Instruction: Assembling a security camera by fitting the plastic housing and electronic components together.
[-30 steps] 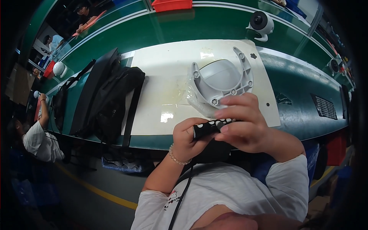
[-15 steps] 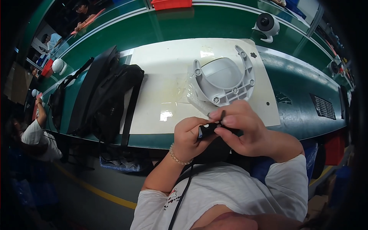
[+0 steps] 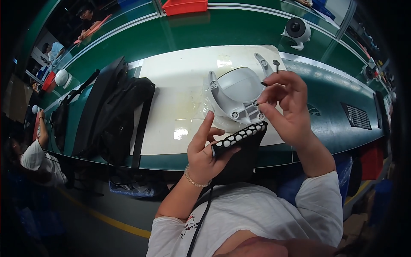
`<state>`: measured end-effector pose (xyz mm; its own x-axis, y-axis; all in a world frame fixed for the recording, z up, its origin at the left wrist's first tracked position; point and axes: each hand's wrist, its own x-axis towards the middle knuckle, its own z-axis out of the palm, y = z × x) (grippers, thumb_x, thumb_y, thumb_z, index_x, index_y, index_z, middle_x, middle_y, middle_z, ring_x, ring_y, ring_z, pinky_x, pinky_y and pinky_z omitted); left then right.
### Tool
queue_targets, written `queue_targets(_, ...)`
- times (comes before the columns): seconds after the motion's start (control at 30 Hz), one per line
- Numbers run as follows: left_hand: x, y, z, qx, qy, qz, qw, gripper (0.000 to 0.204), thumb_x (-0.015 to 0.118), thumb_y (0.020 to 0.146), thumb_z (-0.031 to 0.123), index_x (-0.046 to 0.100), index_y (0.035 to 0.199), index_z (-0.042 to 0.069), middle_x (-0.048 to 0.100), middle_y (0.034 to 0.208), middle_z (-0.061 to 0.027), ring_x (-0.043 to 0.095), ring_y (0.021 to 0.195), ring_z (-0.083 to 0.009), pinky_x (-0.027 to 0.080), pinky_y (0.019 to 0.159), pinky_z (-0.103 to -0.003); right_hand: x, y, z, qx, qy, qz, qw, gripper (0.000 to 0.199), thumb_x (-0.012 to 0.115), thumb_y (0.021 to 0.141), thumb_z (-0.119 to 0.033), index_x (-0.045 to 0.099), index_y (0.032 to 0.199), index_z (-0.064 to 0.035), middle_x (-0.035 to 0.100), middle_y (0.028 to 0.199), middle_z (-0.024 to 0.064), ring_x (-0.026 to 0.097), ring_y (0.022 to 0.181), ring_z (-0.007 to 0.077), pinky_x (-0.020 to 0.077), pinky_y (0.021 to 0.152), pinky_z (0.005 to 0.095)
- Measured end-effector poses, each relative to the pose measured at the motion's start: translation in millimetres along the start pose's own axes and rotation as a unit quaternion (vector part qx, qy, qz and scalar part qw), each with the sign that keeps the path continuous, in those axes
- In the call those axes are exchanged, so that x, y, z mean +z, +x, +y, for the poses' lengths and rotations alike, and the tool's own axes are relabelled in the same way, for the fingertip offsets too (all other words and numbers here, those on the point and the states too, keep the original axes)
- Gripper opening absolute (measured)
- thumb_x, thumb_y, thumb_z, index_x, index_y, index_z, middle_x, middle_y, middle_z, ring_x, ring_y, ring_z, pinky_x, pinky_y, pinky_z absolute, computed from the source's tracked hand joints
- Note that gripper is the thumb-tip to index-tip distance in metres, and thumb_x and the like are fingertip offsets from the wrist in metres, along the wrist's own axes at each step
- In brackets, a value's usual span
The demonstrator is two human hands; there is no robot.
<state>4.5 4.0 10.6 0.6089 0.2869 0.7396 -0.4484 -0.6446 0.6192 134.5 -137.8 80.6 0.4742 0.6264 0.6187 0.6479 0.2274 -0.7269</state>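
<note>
My left hand (image 3: 204, 159) grips a black sheet (image 3: 240, 138) with a row of round white spots along its upper edge; the thumb points up, apart from the sheet. My right hand (image 3: 287, 107) is raised above the right side of a white plastic part (image 3: 237, 88). Its thumb and a finger come together at a small dark bit too small to name, and another dark spot shows at the raised fingertip. That white part has a smooth domed body and curved arms with several round ribbed sockets. It lies on clear plastic wrap (image 3: 206, 100), its right side partly hidden by my right hand.
A pale board (image 3: 171, 107) covers the green bench (image 3: 325, 128). Black bags (image 3: 124, 107) lie left. At right lies a black grid sheet (image 3: 358, 115). A white round device with a black front (image 3: 296, 31) and a red bin (image 3: 185, 6) stand behind. Other people sit at left.
My right hand has lifted away from the black sheet, up and to the right over the white part. The sheet now shows its white spots, and my left thumb has risen off it.
</note>
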Motion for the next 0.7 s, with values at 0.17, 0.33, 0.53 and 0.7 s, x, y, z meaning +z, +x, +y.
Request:
queue_targets(0.17,3.5,4.4,-7.5,0.018,0.008,-0.027,0.999,0.025,0.075,0.058,0.005,0.060,0.078,0.001,0.042,0.124,-0.0230,0.061,0.067,-0.0192,0.048,0.055,-0.025,-4.5,2.5,-2.7,0.027,-0.059,-0.040,0.997,0.060,0.053,0.075,0.009,0.025,0.124,-0.0097,0.048,0.110,0.0114,0.054,0.081,0.0108,0.0393,0.066,0.0210)
queue_targets(0.33,6.1,4.7,-7.9,-0.007,-0.006,-0.035,0.999,0.024,0.074,0.058,0.004,0.058,0.075,-0.003,0.044,0.121,-0.0235,0.061,0.064,-0.0198,0.048,0.057,-0.025,-3.1,1.2,-0.7,-0.003,-0.073,-0.009,0.997,0.056,0.053,0.074,0.009,0.032,0.122,-0.0114,0.054,0.104,0.0090,0.057,0.077,0.0110,0.0428,0.061,0.0228)
queue_targets(0.53,6.3,3.6,-7.4,-0.036,-0.005,-0.036,0.999,0.024,0.074,0.058,0.005,0.059,0.074,-0.001,0.046,0.120,-0.0234,0.061,0.063,-0.0231,0.048,0.058,-0.026,-5.1,-0.7,-3.9,-0.177,-0.244,-0.053,0.952,0.058,0.058,0.064,0.009,0.046,0.116,-0.0139,0.057,0.101,0.0107,0.059,0.079,0.0280,0.0490,0.061,0.0313)
queue_targets(0.7,6.8,7.1,-5.6,-0.006,0.006,-0.027,1.000,0.023,0.074,0.059,0.006,0.058,0.074,-0.002,0.045,0.120,-0.0231,0.061,0.064,-0.0255,0.048,0.057,-0.027,-3.6,-3.3,-38.1,-0.159,-0.393,-0.197,0.884,0.046,0.055,0.073,-0.006,0.051,0.115,-0.0234,0.057,0.105,0.0093,0.059,0.083,0.0281,0.0496,0.065,0.0325)
